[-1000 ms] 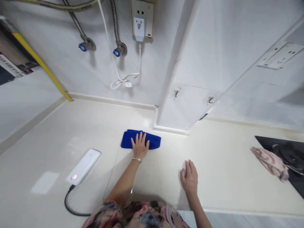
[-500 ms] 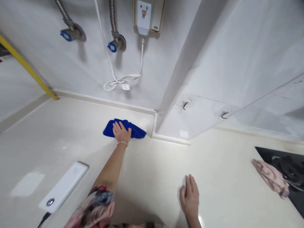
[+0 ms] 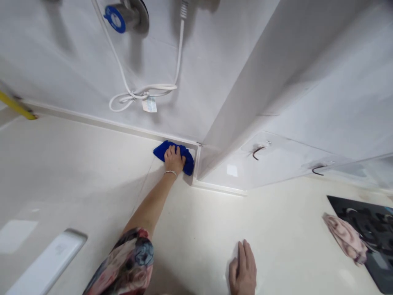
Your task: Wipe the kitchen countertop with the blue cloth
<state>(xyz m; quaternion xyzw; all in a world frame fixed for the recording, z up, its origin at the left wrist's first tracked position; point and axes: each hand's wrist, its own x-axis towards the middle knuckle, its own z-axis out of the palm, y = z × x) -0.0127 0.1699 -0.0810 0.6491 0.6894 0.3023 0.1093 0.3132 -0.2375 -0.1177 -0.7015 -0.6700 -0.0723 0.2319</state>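
Observation:
My left hand (image 3: 174, 160) bears down on a blue cloth (image 3: 188, 163), its fingers curled over the fabric. The cloth lies bunched on the cream countertop (image 3: 190, 221), in the corner where the raised back edge meets the pillar's base. A bracelet circles that wrist, and a flowered sleeve covers the upper arm. Lower right, my right hand (image 3: 244, 268) rests on the countertop with its fingers stretched out and nothing in it.
A white oblong device (image 3: 49, 262) lies at lower left. To the right, a pink cloth (image 3: 345, 237) overlaps a black cooktop (image 3: 374, 229). On the wall are a looped white cord (image 3: 141, 93), a blue-handled valve (image 3: 118, 18) and two hooks. A yellow pipe (image 3: 16, 105) meets the counter at left.
My left hand has slid the blue cloth right and back into the corner, and its fingers are more bent. The view has moved closer to the wall. My right hand stays on the countertop.

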